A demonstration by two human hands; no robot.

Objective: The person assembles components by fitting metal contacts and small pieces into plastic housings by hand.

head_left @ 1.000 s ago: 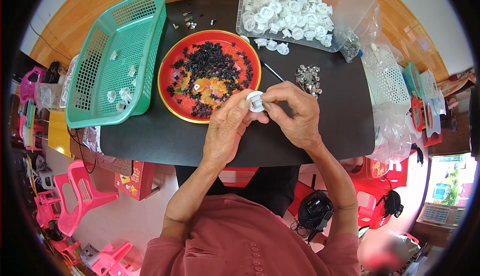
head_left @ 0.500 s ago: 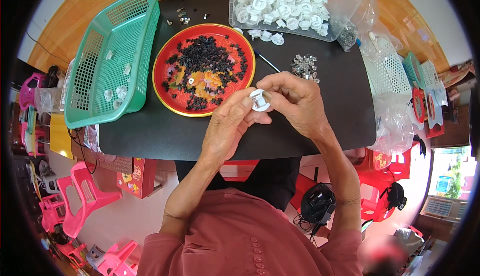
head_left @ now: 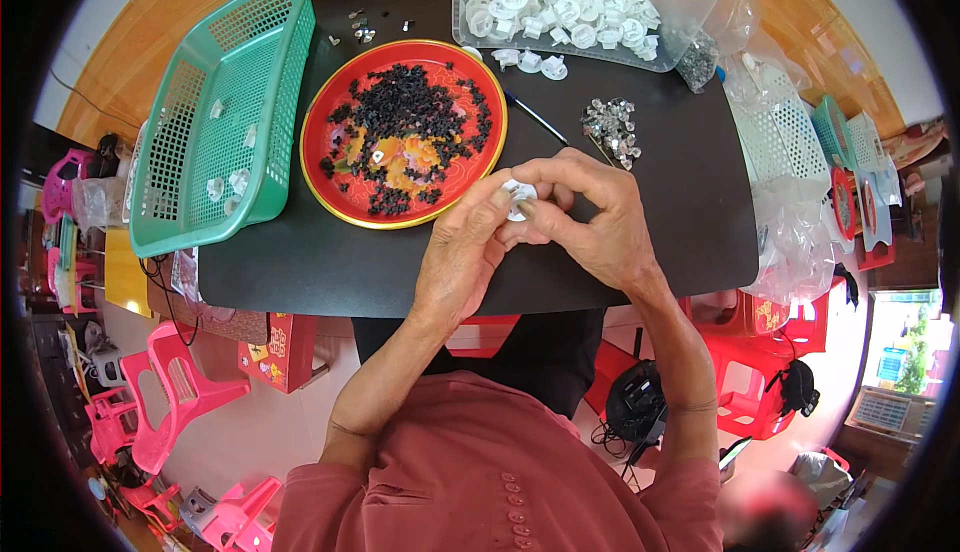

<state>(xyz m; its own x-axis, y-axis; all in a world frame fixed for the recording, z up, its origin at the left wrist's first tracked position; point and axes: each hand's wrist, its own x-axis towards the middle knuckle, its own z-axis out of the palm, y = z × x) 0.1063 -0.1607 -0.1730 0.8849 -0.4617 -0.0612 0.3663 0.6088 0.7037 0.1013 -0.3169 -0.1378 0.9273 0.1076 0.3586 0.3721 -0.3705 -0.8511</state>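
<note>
I saw a red tray (head_left: 475, 169), orange-flowered and gold-rimmed, a white round piece (head_left: 520, 190), a green basket (head_left: 284, 117), a black tabletop (head_left: 690, 192).

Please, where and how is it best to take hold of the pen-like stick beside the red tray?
Probably at the middle of the pen-like stick, pinched across its thin shaft from above. It lies slanting, one end close to the red tray, the other close to the right hand; the dark table shows on both sides of its middle.
</note>
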